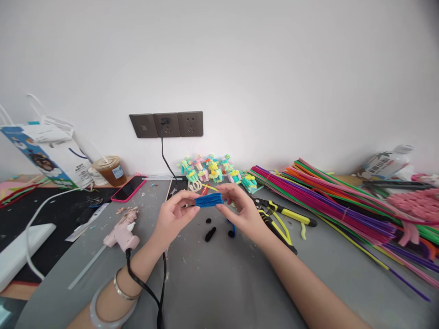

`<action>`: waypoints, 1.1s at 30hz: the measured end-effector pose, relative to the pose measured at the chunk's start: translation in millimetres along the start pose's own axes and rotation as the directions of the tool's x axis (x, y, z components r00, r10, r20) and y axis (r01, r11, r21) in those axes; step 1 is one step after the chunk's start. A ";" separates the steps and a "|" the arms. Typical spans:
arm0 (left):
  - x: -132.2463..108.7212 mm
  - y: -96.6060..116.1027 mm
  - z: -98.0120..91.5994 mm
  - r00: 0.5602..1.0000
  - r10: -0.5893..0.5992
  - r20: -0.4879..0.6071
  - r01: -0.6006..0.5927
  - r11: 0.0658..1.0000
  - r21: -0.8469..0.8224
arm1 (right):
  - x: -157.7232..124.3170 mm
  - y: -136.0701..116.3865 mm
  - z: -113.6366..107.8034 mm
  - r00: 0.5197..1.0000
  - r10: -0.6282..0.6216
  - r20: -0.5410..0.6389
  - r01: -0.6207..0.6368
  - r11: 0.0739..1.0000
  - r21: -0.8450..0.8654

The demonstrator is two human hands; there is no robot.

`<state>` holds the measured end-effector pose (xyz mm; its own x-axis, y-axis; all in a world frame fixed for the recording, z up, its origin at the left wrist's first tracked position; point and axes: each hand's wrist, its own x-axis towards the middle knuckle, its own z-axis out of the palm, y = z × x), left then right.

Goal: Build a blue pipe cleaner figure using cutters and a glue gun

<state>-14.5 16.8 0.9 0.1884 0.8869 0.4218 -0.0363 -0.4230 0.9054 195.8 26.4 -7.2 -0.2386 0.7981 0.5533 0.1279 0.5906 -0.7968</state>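
Note:
A short, flat bundle of blue fuzzy strips (pixel 209 200) is held level above the grey mat, between my two hands. My left hand (pixel 177 211) pinches its left end between thumb and fingers. At its right end, my right hand (pixel 239 209) grips it the same way. Below the hands, small black fuzzy pieces (pixel 210 234) lie on the mat. A blue piece with a black end (pixel 232 232) rests just under my right hand. Behind the bundle stand several small pastel fuzzy figures (pixel 213 170), partly hidden by my fingers.
To the left are a pink glue gun (pixel 121 234) with a black cord, a phone (pixel 129 189) and a drink cup (pixel 110 171). Yellow-black pliers (pixel 279 219) and long coloured fuzzy stems (pixel 329 210) lie to the right. Wall sockets (pixel 166 124) are behind.

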 end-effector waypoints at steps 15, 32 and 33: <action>1.7 1.3 1.6 0.993 -0.097 -0.060 0.096 0.995 -0.020 | -1.0 -2.0 0.3 1.000 0.024 0.014 -0.023 0.999 -0.037; 2.0 1.3 2.7 0.981 -0.191 -0.024 0.190 0.980 -0.052 | -1.1 -1.7 2.5 1.000 0.019 -0.004 -0.019 0.994 -0.108; 1.9 1.0 2.7 0.980 -0.200 -0.022 0.198 0.979 -0.057 | -0.9 -1.8 2.8 1.000 0.021 -0.007 -0.022 0.994 -0.107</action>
<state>-11.5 17.6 2.5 0.1699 0.9574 0.2335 -0.0539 -0.2276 0.9723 193.1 24.3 -6.9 -0.2286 0.8114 0.5379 0.2357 0.5823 -0.7781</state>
